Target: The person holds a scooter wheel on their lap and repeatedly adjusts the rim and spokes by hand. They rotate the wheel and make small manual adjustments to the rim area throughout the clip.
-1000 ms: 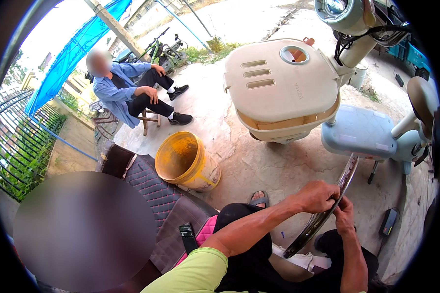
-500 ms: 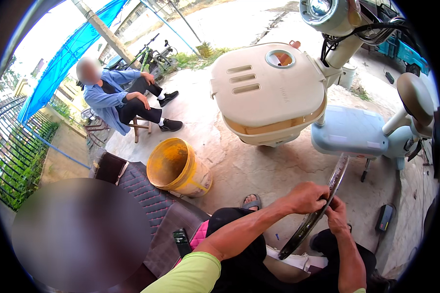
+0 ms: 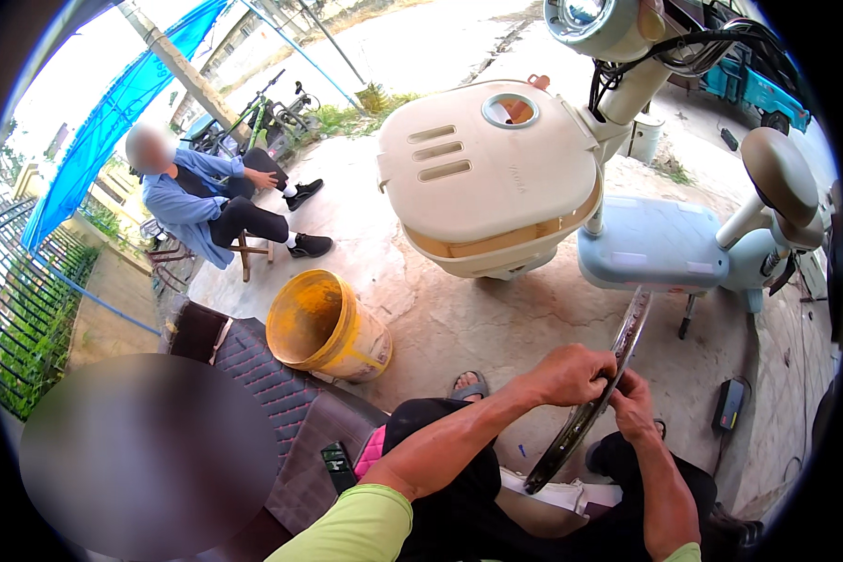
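A narrow, shiny, curved metal wheel rim (image 3: 571,444), seen nearly edge-on, stands tilted between my knees, its upper end leaning away to the right. My left hand (image 3: 571,373) grips it near the middle from the left, fingers closed. On the other side my right hand (image 3: 633,403) has its fingers bent and pressed against the rim, close to the left hand. What lies between the fingertips is too small to make out. Below the rim's lower end is a white panel-like piece (image 3: 553,489) between my legs.
Ahead stands a scooter with a cream basket (image 3: 487,169) and a pale blue footboard (image 3: 651,244). A yellow bucket (image 3: 347,342) is at left, beside a quilted seat (image 3: 272,375) with a phone (image 3: 338,466). A person (image 3: 206,201) sits farther back. A black charger-like box (image 3: 729,405) lies right.
The whole view has shifted slightly, so things appear a little farther left. My hands stay on the rim in nearly the same grip. The seated person's far hand has moved a little.
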Motion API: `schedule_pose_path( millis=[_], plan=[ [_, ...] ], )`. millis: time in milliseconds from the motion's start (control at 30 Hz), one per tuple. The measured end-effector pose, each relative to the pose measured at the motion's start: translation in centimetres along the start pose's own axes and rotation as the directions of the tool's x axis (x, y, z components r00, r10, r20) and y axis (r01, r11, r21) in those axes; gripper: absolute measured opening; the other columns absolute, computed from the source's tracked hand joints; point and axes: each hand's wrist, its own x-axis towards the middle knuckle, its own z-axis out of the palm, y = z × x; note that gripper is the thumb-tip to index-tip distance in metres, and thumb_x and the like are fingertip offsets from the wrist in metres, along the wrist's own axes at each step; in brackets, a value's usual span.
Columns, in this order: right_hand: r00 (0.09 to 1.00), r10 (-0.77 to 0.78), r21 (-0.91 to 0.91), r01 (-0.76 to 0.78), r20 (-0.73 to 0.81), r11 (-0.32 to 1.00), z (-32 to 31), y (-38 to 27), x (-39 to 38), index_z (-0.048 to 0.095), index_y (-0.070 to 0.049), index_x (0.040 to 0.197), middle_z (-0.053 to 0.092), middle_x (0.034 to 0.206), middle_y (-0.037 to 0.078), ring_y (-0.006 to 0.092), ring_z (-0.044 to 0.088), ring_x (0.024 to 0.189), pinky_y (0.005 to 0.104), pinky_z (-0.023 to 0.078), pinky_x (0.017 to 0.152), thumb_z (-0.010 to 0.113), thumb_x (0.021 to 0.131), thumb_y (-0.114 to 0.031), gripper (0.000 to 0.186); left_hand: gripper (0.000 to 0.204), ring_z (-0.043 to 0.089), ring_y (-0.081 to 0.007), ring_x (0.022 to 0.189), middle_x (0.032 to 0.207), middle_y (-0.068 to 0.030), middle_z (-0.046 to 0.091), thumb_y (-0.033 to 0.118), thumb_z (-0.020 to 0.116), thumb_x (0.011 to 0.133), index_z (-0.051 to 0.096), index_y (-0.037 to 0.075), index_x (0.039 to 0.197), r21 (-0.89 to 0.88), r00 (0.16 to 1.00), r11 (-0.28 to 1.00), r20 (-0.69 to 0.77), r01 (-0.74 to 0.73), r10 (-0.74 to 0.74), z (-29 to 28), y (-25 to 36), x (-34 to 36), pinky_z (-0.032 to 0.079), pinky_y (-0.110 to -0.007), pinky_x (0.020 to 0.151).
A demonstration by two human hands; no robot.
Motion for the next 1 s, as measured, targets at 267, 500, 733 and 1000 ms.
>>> schedule_pose_path(
  millis=[267, 500, 733, 1000],
  plan=[
    [1.0, -0.007, -0.018, 0.007, -0.01, 1.0, 0.0, 0.2, 0.0, 0.066, -0.001, 0.117, 0.07, 0.107, 0.003, 0.0119, 0.065, 0.097, 0.0279, 0.052, 0.088, 0.069, 0.093, -0.005, 0.024, 0.019, 0.066, -0.0372, 0.074, 0.08, -0.0167, 0.068, 0.021, 0.064, 0.083, 0.067, 0.01, 0.098, 0.001, 1.0, 1.0, -0.006, -0.023, 0.023, 0.0, -0.1, 0.1, 0.051, -0.044, 0.066],
    [0.999, 0.042, -0.009, -0.042, -0.001, 0.999, 0.4, -0.6, 0.0, 0.065, -0.001, 0.118, 0.069, 0.108, 0.003, 0.012, 0.065, 0.099, 0.0276, 0.052, 0.088, 0.068, 0.094, -0.005, 0.025, 0.018, 0.066, -0.0366, 0.073, 0.082, -0.0158, 0.069, 0.02, 0.065, 0.085, 0.067, 0.01, 0.1, 0.005, 1.0, 1.0, 0.004, 0.004, -0.004, 0.0, -0.3, 0.0, 0.051, -0.043, 0.066],
    [0.999, 0.048, -0.004, -0.048, 0.013, 0.999, 0.1, -0.3, 0.0, 0.064, -0.001, 0.119, 0.069, 0.109, 0.003, 0.0119, 0.064, 0.1, 0.0278, 0.052, 0.089, 0.067, 0.094, -0.005, 0.026, 0.019, 0.067, -0.0344, 0.073, 0.081, -0.0156, 0.069, 0.02, 0.066, 0.085, 0.066, 0.01, 0.101, -0.043, 0.999, 0.999, 0.035, 0.029, -0.028, 0.2, -0.6, 0.1, 0.052, -0.041, 0.066],
    [0.999, 0.028, -0.009, -0.028, 0.023, 1.0, 0.1, -0.5, -0.1, 0.064, 0.0, 0.118, 0.069, 0.108, 0.003, 0.0115, 0.064, 0.099, 0.0277, 0.051, 0.089, 0.068, 0.094, -0.006, 0.025, 0.018, 0.067, -0.0314, 0.07, 0.078, -0.0152, 0.068, 0.018, 0.066, 0.085, 0.066, 0.01, 0.1, -0.049, 0.998, 0.999, 0.057, 0.023, -0.02, -0.4, 0.1, 0.0, 0.051, -0.039, 0.065]
  ],
)
